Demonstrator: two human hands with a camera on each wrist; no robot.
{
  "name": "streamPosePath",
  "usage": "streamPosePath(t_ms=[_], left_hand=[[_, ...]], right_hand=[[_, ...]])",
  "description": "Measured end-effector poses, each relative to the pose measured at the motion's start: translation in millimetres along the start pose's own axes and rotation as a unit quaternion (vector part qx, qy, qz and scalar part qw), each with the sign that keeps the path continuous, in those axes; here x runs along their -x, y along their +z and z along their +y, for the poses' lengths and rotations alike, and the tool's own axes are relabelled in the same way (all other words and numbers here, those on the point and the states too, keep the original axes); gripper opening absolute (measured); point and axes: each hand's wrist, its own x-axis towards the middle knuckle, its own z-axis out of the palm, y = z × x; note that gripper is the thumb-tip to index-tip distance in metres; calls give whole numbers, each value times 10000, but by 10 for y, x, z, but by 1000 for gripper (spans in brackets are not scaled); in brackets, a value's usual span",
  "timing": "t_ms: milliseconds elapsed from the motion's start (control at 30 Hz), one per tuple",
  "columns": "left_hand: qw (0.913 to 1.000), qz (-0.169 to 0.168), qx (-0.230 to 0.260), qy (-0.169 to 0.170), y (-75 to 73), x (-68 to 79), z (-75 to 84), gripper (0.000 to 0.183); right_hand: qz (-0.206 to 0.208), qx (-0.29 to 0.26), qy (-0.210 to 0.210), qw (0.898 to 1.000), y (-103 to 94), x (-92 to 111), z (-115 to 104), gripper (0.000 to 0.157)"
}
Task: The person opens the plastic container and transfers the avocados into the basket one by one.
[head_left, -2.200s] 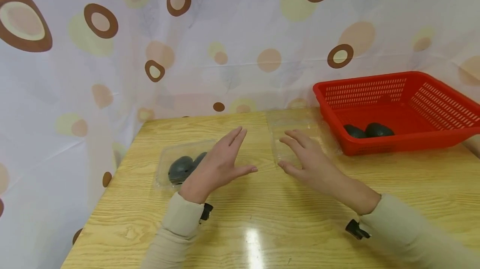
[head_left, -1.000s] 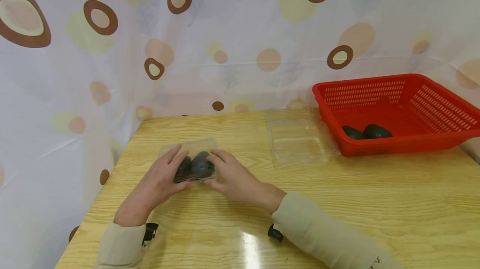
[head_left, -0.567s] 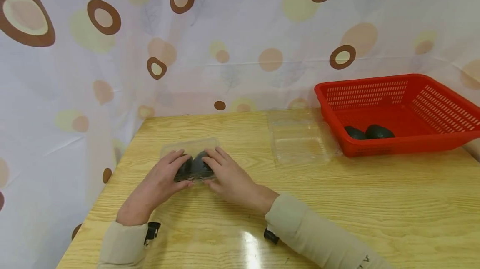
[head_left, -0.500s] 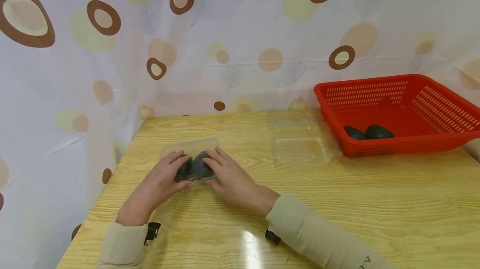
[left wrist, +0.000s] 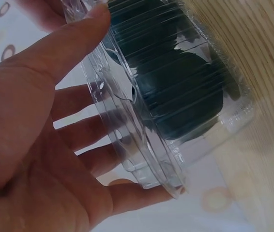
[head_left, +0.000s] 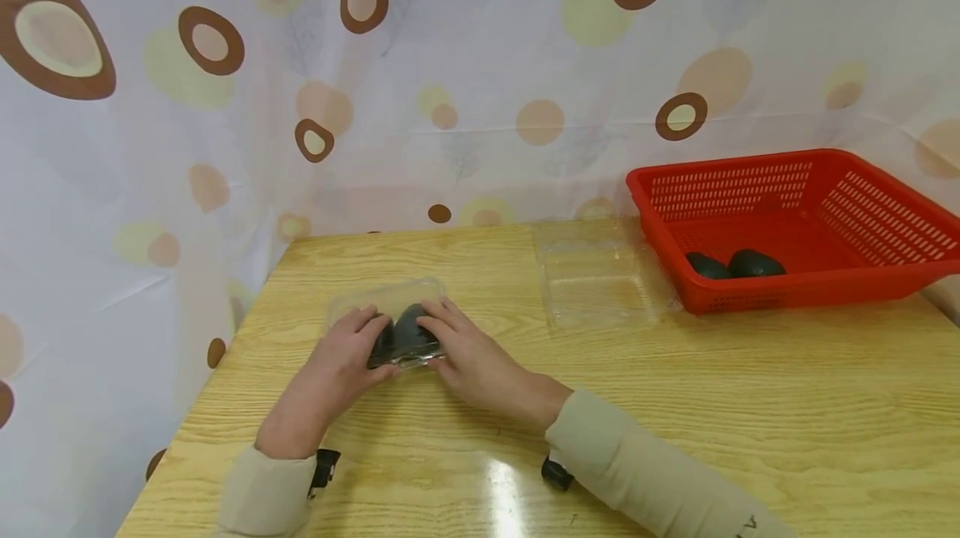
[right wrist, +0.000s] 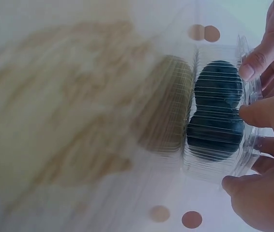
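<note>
A clear plastic clamshell box (head_left: 390,296) sits at the left of the table, with dark green avocados (head_left: 412,330) inside it. My left hand (head_left: 341,363) grips its left side; in the left wrist view the thumb (left wrist: 74,36) and fingers lie on opposite faces of the flanged rim (left wrist: 142,140). On the right side my right hand (head_left: 476,363) holds the box, fingers over the top and thumb at the near edge. Through the ribbed wall, two avocados (right wrist: 217,111) show side by side in the right wrist view. The hands partly cover both ends of the box.
A second clear plastic box (head_left: 596,280) lies open to the right, beside a red slotted basket (head_left: 810,288). In the basket are dark avocados (head_left: 753,263). The wooden table (head_left: 675,371) meets a spotted cloth (head_left: 480,155) at its back.
Both hands have come leftward from mid-table onto the box and taken hold of it. Over the last half second, hands and box have shifted slightly right.
</note>
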Motion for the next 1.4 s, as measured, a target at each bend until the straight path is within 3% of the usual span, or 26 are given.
streamPosePath(t_ms=[333, 433, 600, 767, 1067, 1400], left_hand=[[9973, 473, -326, 451, 22, 2, 192, 59], [9976, 448, -339, 404, 16, -3, 262, 55], [9991, -29, -429, -51, -16, -25, 373, 54], [9950, -500, -699, -501, -32, -65, 474, 53], [9927, 384, -1147, 3, 65, -74, 575, 43], [9930, 285, -1147, -1, 87, -119, 626, 48]], right_hand=[[81, -414, 187, 9989, -65, 112, 55, 56], [80, -449, 248, 9987, -88, 136, 80, 56], [18, -430, 206, 9989, -126, 177, 130, 58], [-55, -310, -4, 9995, -180, 232, 169, 59], [-326, -613, 63, 9976, -275, 287, 241, 60], [-601, -1024, 111, 9929, -345, 335, 286, 59]])
